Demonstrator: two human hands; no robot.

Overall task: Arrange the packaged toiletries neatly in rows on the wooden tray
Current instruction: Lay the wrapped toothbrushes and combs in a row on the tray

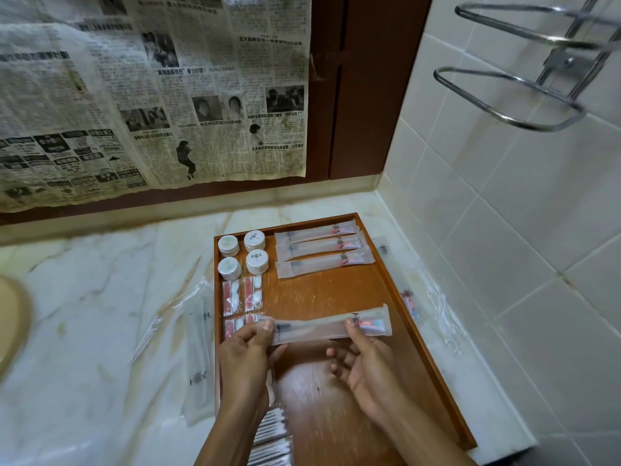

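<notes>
Nearest, cotton-swab packets [271, 432] lie at the wooden tray's [433, 375] near left edge (too blurred to count). Above them the left hand [247, 351] and right hand [364, 361] each pinch one end of a toothbrush packet [331, 326], held level over the tray's bare middle. Beyond, four small red-and-white packets [242, 297] sit in two rows, then four round soaps [242, 252], with three toothbrush packets [322, 252] stacked in a row by the far edge. More packets lie on the marble counter [100, 297] either side.
</notes>
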